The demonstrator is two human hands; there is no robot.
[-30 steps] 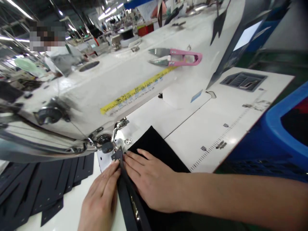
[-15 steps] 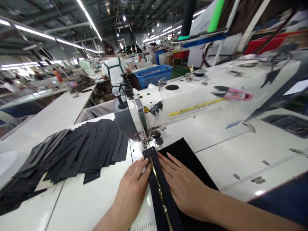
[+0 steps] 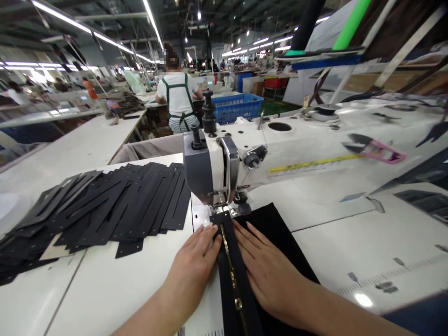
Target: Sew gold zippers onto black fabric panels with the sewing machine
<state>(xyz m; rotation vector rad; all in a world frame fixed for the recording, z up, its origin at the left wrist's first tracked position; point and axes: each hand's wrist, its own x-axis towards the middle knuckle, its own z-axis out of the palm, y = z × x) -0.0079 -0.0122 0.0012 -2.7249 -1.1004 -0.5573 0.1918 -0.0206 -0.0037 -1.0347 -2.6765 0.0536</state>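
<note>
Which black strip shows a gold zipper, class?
The strip between the left hand and right hand has the gold zipper; the piled strips at left show none.

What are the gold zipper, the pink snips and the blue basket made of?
Zipper: shiny, gold-coloured metal, it seems, because its teeth and slider glint.
Snips: the grey blades look like metal; the smooth pink handle is probably plastic, though painted metal could look similar.
Basket: likely moulded plastic, since it's one even blue with openings through its walls.
</note>
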